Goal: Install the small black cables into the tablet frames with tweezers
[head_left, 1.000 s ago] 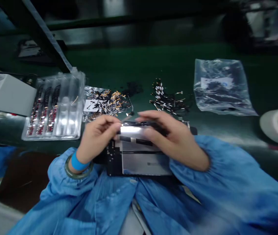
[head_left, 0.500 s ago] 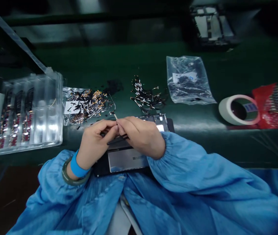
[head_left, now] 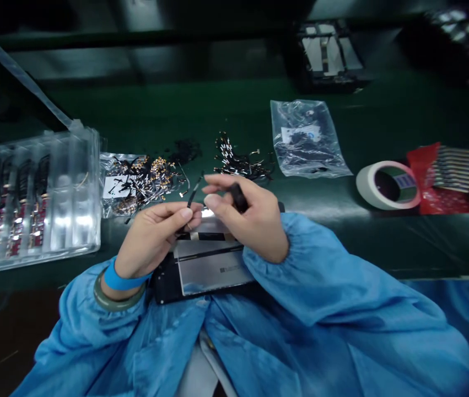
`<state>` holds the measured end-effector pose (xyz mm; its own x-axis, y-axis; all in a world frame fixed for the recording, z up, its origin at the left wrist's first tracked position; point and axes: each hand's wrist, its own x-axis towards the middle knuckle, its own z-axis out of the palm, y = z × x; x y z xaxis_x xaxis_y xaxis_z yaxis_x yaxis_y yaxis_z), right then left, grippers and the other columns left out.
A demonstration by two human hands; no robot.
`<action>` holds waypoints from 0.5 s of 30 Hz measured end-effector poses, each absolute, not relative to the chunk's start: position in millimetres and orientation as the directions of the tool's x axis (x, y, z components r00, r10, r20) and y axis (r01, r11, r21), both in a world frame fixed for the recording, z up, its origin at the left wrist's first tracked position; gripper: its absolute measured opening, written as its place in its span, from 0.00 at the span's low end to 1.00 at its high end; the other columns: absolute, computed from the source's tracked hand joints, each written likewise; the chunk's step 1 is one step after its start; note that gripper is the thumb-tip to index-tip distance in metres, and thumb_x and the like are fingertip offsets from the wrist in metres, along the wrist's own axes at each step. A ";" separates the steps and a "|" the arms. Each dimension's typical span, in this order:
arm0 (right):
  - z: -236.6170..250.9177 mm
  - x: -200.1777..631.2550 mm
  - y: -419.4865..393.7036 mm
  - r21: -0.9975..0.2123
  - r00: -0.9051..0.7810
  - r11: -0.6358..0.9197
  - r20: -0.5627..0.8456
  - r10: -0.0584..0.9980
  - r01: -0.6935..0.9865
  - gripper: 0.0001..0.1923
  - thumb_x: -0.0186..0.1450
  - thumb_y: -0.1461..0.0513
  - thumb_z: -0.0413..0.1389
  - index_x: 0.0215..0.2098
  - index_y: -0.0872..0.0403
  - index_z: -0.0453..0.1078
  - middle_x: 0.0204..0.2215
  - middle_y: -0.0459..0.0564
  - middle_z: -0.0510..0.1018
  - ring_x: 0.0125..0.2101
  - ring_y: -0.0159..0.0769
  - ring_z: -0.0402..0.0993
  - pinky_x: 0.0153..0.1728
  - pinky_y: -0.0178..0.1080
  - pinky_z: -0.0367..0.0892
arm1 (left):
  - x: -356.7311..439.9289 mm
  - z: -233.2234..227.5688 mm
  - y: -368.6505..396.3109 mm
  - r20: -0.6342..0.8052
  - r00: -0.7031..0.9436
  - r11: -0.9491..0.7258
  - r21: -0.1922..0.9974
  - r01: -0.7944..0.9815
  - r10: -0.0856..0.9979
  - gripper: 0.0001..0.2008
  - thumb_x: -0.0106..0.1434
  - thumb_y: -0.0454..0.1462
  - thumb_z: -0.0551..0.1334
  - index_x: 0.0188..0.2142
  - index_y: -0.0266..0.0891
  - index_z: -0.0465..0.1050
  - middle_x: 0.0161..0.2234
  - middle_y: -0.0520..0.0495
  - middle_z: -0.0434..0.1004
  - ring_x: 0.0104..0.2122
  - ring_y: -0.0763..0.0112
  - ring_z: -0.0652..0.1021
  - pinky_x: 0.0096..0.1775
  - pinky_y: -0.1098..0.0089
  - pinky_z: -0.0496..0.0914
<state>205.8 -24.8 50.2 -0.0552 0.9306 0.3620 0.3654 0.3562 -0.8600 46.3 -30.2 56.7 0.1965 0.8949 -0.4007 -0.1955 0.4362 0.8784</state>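
Note:
My left hand [head_left: 155,234] is closed, thumb and forefinger pinching a thin black flex cable [head_left: 194,190] that points up and away. Close by on the right, my right hand [head_left: 254,220] has its thumb and forefinger apart near the cable's end. A short black rounded object [head_left: 240,198] sticks out of its palm, held by the other fingers; its far end is hidden. Beneath both hands lies an opened tablet [head_left: 166,284] with a silver battery [head_left: 213,270] showing. My hands cover part of its far side.
Small flex cables [head_left: 154,179] lie heaped on a plastic bag, with another pile [head_left: 240,162] further right. A clear compartment box [head_left: 66,209] stands left. Rightward are a clear bag [head_left: 311,140], a white tape roll [head_left: 368,187] and red wrap [head_left: 424,201] bearing a stack of strips [head_left: 457,168].
My hands have come apart; the right has moved right and opened its thumb and forefinger. The black cable now shows in my left hand, and a light-ended piece no longer shows between them.

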 end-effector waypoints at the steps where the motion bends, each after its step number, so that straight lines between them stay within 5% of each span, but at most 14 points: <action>1: 52.5 204.9 -22.5 -0.923 -0.023 0.258 0.263 0.965 0.285 0.12 0.63 0.56 0.57 0.40 0.54 0.75 0.32 0.48 0.81 0.29 0.31 0.76 0.31 0.34 0.71 | 47.5 55.0 -31.1 -0.399 0.199 0.432 0.886 -0.170 0.895 0.13 0.45 0.44 0.74 0.28 0.39 0.80 0.28 0.47 0.81 0.29 0.70 0.79 0.35 0.69 0.75; 5: 55.1 201.8 -18.6 -0.976 0.047 0.109 0.120 0.992 0.190 0.11 0.63 0.55 0.56 0.30 0.54 0.75 0.26 0.46 0.79 0.25 0.30 0.74 0.26 0.33 0.69 | 48.7 45.9 -33.2 -0.226 0.047 0.229 0.971 -0.073 0.973 0.11 0.53 0.43 0.70 0.35 0.41 0.80 0.34 0.47 0.81 0.36 0.68 0.80 0.43 0.65 0.75; 8: 50.1 199.8 -22.2 -0.896 0.070 0.248 0.292 0.954 0.369 0.07 0.61 0.61 0.56 0.28 0.53 0.74 0.25 0.45 0.79 0.26 0.30 0.74 0.28 0.33 0.69 | 48.9 43.1 -34.4 0.172 -0.175 -0.134 0.969 0.207 0.970 0.07 0.59 0.40 0.66 0.38 0.44 0.79 0.40 0.49 0.80 0.42 0.69 0.79 0.49 0.65 0.73; 10: 47.2 197.9 -25.7 -0.813 -0.010 0.378 0.417 0.909 0.442 0.05 0.60 0.63 0.56 0.27 0.53 0.73 0.26 0.46 0.80 0.27 0.30 0.74 0.31 0.33 0.70 | 50.4 44.6 -35.5 0.333 -0.182 -0.252 0.898 0.361 0.925 0.05 0.61 0.38 0.64 0.37 0.43 0.78 0.39 0.49 0.79 0.43 0.69 0.78 0.48 0.65 0.73; 12: 46.5 195.4 -28.6 -0.782 -0.070 0.435 0.455 0.888 0.445 0.06 0.60 0.64 0.55 0.26 0.53 0.72 0.26 0.46 0.80 0.28 0.30 0.74 0.31 0.32 0.69 | 52.9 46.8 -36.5 0.358 -0.161 -0.274 0.879 0.391 0.920 0.03 0.61 0.37 0.64 0.35 0.42 0.77 0.38 0.49 0.79 0.43 0.68 0.78 0.46 0.66 0.73; 15: 49.6 193.4 -29.2 -0.887 -0.077 0.290 0.281 0.956 0.359 0.06 0.59 0.63 0.56 0.25 0.54 0.72 0.21 0.43 0.76 0.22 0.27 0.70 0.24 0.31 0.65 | 56.3 47.3 -36.4 0.334 -0.176 -0.253 0.896 0.366 0.926 0.03 0.60 0.36 0.64 0.35 0.42 0.77 0.38 0.48 0.79 0.42 0.68 0.78 0.45 0.67 0.74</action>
<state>193.4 -29.2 49.6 -0.0772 0.9565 0.2814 0.3591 0.2900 -0.8871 56.3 -36.4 47.3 -0.1763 0.9261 0.3335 0.3660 -0.2528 0.8956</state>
